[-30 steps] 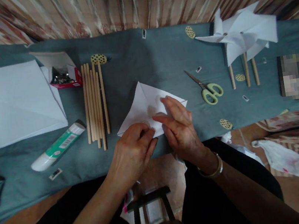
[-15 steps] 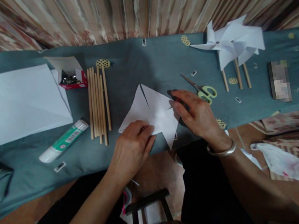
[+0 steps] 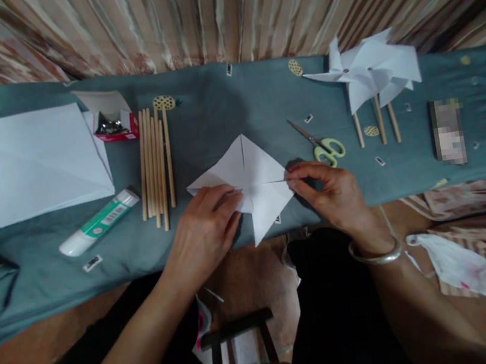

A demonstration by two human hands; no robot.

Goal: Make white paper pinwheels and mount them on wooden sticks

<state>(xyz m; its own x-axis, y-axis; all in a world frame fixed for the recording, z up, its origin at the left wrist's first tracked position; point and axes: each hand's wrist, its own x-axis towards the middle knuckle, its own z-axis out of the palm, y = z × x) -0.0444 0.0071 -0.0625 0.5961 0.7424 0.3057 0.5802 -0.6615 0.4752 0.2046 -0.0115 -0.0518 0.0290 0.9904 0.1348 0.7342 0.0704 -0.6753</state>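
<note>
A white paper square with slits cut in from its corners lies just in front of me, one corner pointing at my body. My left hand pinches a folded-in part of it near the middle. At the right corner, where a slit runs inward, my right hand has thumb and forefinger closed on the paper's tip. Green-handled scissors lie just beyond my right hand. To the left of my left hand rests a row of wooden sticks.
Paper pinwheels on sticks lie at the back right, with a blurred dark object nearby. On the left are a stack of white paper, an open red box of metal pieces and a glue stick. A curtain hangs behind.
The paper has turned slightly and lies flatter, its slits nearly closed. My right hand has shifted a little right, and its fingers have come together on the right corner.
</note>
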